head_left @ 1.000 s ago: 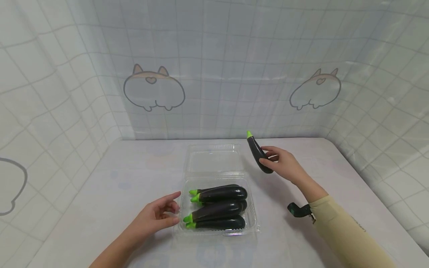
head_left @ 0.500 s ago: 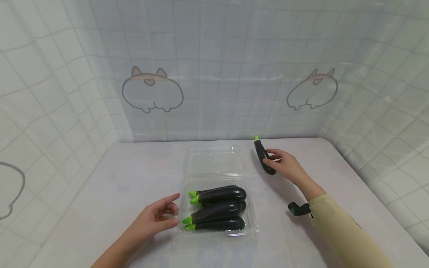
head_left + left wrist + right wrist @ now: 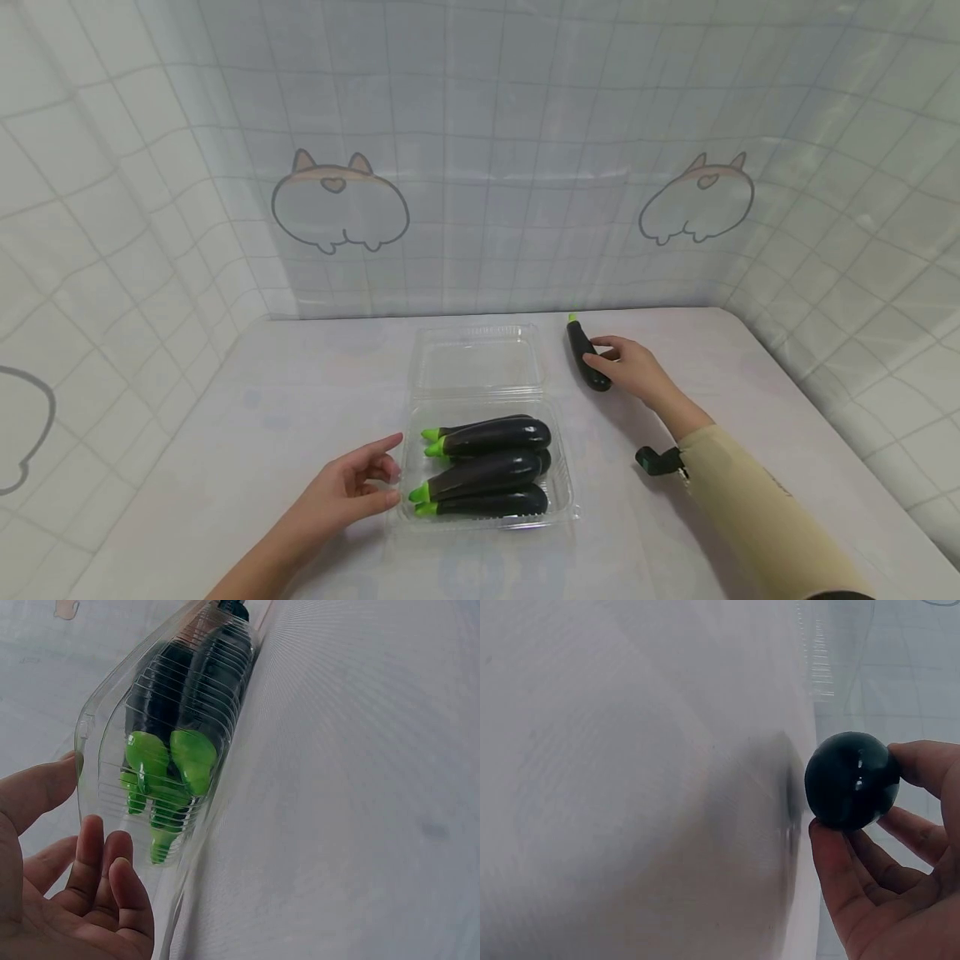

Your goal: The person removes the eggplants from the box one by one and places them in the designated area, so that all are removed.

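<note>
My right hand (image 3: 633, 368) pinches a dark eggplant (image 3: 581, 354) with a green stem end, beside the open lid at the back right. In the right wrist view only the rounded end of this eggplant (image 3: 853, 781) shows, between thumb and fingers, at or just above the table. Several more eggplants (image 3: 491, 468) lie piled in a clear plastic clamshell box (image 3: 558, 408), their green ends to the left. My left hand (image 3: 341, 490) is at the box's left side with fingers spread. In the left wrist view, a fingertip (image 3: 73, 761) touches the rim.
The box's clear lid (image 3: 478, 362) lies folded back behind it on the pale table (image 3: 315, 367). Grid-patterned sheeting (image 3: 480, 192) stands at the back and both sides. A black device (image 3: 658, 461) is strapped at my right wrist.
My right hand has moved slightly right and then lowered the eggplant toward the table, its stem end dropping. The left hand and the box have stayed put.
</note>
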`<state>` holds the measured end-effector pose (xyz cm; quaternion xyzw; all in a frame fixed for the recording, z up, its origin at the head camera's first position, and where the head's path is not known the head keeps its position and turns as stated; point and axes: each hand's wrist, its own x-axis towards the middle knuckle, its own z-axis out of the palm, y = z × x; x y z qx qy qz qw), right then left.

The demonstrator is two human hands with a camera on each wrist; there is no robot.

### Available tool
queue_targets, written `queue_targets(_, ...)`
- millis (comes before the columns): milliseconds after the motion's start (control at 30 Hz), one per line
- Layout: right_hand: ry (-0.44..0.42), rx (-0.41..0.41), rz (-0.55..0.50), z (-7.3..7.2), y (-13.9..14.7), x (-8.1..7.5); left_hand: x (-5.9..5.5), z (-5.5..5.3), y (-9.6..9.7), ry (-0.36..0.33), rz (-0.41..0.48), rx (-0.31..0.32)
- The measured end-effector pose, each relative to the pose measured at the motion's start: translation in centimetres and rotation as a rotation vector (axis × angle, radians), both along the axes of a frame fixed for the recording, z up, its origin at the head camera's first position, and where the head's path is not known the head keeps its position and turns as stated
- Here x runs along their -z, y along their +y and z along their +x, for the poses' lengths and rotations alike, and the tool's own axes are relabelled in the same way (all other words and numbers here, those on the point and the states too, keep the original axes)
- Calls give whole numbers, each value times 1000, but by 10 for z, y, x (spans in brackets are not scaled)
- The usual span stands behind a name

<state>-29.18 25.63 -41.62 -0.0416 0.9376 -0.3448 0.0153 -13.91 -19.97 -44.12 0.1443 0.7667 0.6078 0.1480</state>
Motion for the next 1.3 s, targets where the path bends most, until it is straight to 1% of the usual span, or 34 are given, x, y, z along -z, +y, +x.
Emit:
queue_targets(400,-33,24,10,-1,-5,2,-1,2,-1,3,16,13)
queue_targets(833,-13,36,49,-2,-6,3,-3,3,-1,-13,2,3)
queue_targets(1033,-18,40,38,0,-5,2,-4,4,0,-18,3,-2)
queue_targets(1300,-14,31,45,-1,-5,4,-3,3,-2,-6,4,3)
